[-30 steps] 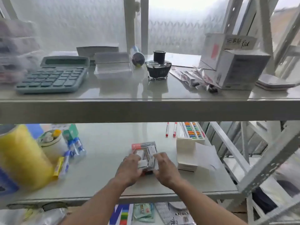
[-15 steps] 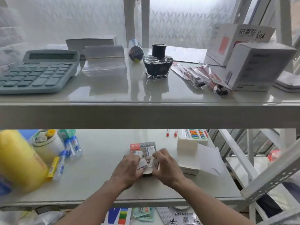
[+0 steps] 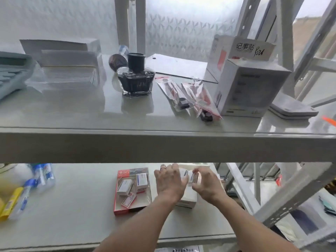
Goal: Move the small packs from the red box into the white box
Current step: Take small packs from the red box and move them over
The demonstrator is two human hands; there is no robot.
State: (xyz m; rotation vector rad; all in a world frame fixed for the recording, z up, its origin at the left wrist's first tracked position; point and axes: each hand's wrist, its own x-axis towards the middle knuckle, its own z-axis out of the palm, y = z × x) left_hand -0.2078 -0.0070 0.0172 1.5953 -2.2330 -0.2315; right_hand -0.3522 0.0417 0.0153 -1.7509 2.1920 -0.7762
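Observation:
The red box [image 3: 127, 210] lies open on the lower shelf with several small white packs [image 3: 142, 180] loose inside it. To its right stands the white box [image 3: 187, 200], partly hidden under my hands. My left hand [image 3: 170, 180] and my right hand [image 3: 206, 182] are together above the white box, pressing a small stack of packs [image 3: 190, 176] between their fingers. The white box's inside is hidden.
An upper shelf edge [image 3: 163, 146] crosses the view just above my hands. On it stand an ink bottle [image 3: 135, 77], pen packets [image 3: 189, 96], white cartons [image 3: 249, 88] and a calculator [image 3: 11, 73]. Glue tubes [image 3: 27, 190] lie at the lower shelf's left.
Both hands lifted a stack of packs out of the red box and moved right, over the white box. The view also shifted closer and to the right.

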